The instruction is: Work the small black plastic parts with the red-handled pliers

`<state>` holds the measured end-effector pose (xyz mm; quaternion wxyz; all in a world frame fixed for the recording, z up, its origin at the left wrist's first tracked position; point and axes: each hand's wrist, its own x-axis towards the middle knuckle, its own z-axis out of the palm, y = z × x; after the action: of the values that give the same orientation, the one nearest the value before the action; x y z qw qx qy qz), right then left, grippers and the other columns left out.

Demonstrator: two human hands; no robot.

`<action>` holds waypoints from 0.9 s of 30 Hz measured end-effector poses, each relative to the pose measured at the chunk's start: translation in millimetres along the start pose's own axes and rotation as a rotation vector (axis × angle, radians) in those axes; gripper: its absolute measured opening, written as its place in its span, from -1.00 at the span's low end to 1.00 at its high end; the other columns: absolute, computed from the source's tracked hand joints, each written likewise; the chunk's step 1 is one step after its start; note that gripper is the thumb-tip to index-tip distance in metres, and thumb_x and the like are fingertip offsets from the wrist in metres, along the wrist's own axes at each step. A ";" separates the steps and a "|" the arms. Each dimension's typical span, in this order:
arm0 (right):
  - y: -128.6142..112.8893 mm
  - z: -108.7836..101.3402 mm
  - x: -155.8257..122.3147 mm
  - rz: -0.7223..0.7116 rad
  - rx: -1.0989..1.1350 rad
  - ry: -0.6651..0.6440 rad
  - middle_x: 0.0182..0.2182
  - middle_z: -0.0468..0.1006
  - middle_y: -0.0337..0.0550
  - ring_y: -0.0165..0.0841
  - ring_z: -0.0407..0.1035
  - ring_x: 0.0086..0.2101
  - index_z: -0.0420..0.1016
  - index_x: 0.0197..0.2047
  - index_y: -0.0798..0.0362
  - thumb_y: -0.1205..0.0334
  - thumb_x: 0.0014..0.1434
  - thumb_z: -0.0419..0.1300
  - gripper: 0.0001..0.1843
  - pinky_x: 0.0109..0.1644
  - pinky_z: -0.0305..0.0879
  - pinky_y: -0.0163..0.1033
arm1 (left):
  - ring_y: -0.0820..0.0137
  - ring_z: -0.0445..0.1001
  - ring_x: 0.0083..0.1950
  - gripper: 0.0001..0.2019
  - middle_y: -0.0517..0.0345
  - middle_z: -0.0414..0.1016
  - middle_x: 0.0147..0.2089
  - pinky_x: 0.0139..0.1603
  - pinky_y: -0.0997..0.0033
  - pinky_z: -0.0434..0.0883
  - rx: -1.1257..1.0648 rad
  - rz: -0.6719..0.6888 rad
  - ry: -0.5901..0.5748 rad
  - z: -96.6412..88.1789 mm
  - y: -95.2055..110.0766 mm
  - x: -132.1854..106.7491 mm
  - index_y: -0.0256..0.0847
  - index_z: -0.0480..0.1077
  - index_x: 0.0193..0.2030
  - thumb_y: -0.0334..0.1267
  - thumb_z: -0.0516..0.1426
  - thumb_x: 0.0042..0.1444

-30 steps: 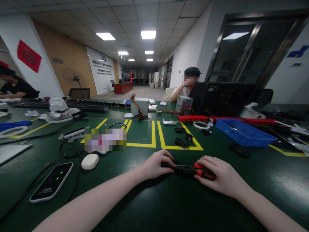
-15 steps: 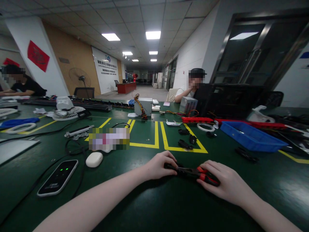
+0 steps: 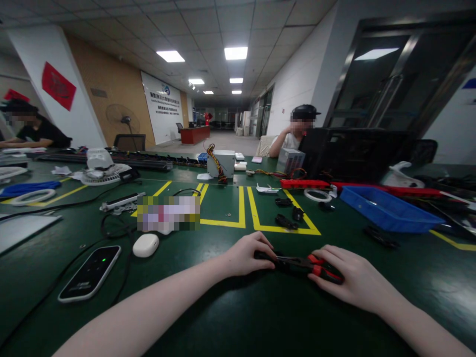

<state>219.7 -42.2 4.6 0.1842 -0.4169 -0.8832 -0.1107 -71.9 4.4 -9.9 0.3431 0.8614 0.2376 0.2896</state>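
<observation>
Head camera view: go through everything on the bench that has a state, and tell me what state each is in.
left hand: closed on a black part
right hand: closed on the pliers handles
pliers: lying flat, nose toward the black part
phone: face up, one green light lit
white case: shut
laptop: open, back to camera

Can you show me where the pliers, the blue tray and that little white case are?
pliers (image 3: 295, 262): head view, on the dark metal part ahead of the red handles.
blue tray (image 3: 394, 224): head view, on its near wall.
white case (image 3: 146, 245): head view, on the middle of its top.
</observation>
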 end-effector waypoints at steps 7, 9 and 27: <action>-3.5 2.2 1.8 -0.013 -0.051 0.030 -0.27 0.57 -0.06 -0.28 0.48 -0.34 0.49 -0.15 0.02 -0.05 0.11 0.20 -0.65 -0.32 0.44 -0.21 | 0.29 0.40 0.01 -0.83 0.03 0.38 -0.03 0.06 0.26 0.38 0.000 -0.005 -0.001 0.1 -0.8 0.2 -0.21 0.54 -0.16 -0.31 0.27 0.08; -5.4 3.6 2.2 -0.016 -0.057 0.046 -0.27 0.57 -0.06 -0.27 0.48 -0.33 0.49 -0.15 0.02 -0.06 0.11 0.20 -0.65 -0.31 0.43 -0.20 | 0.29 0.40 0.01 -0.84 0.03 0.38 -0.02 0.06 0.26 0.37 0.005 -0.009 0.001 0.1 -2.5 0.2 -0.21 0.54 -0.17 -0.30 0.27 0.08; 3.4 0.9 4.5 -0.058 -0.090 0.041 -0.30 0.57 -0.12 -0.29 0.45 -0.34 0.47 -0.17 0.01 -0.05 0.08 0.22 -0.66 -0.24 0.33 -0.16 | 0.31 0.40 0.01 -0.82 0.05 0.38 -0.03 0.04 0.28 0.36 0.002 -0.006 -0.032 -0.4 -2.6 -0.2 -0.17 0.54 -0.13 -0.28 0.26 0.10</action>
<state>219.6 -36.7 5.8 0.1801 -0.3968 -0.8849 -0.1642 -72.9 6.1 -11.6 0.3469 0.8655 0.2348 0.2747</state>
